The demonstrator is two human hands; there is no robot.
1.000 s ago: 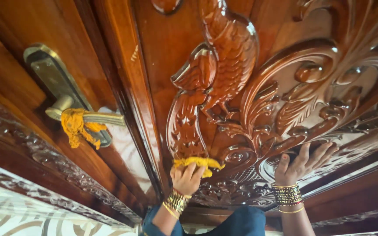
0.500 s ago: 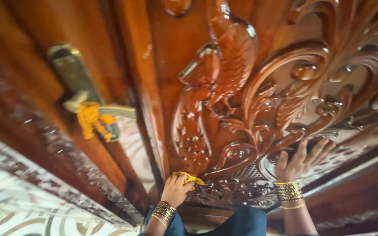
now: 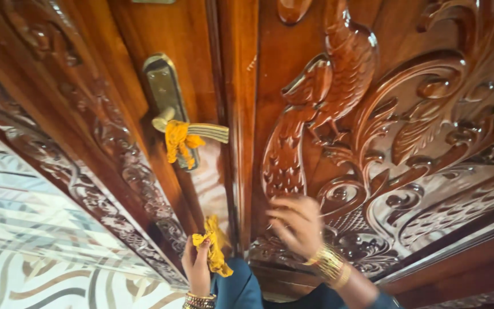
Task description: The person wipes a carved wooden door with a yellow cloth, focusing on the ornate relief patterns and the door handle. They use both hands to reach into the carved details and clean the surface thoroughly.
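Left hand (image 3: 196, 264): grip closed around a crumpled yellow cloth (image 3: 215, 252), fingers wrapped about its lower part, the loose end standing above and hanging beside the fist. The cloth sits low in the view, just in front of the narrow polished panel (image 3: 210, 183) beneath the door handle; contact with the wood cannot be confirmed. Bangles at the left wrist, at the bottom edge.

Right hand (image 3: 295, 224): blurred, fingers spread and loosely curled, nothing held. It lies against or just before the carved door (image 3: 430, 171), at the base of the peacock's tail (image 3: 284, 154); whether the fingertips touch the carving cannot be told. Gold bangles (image 3: 330, 264) ring the right wrist. Dark blue sleeves show at both forearms.

Surroundings: the carved door bears a raised peacock (image 3: 338, 74) with scrolling leaf work to its right, all in glossy reddish-brown wood. A vertical wooden stile (image 3: 240, 114) separates it from the left section, where a brass lever handle (image 3: 170, 109) is mounted. A yellow strip of cloth (image 3: 178, 140) is knotted around the lever. Further left, a carved frame (image 3: 87, 154), then a patterned tiled surface (image 3: 24, 229).
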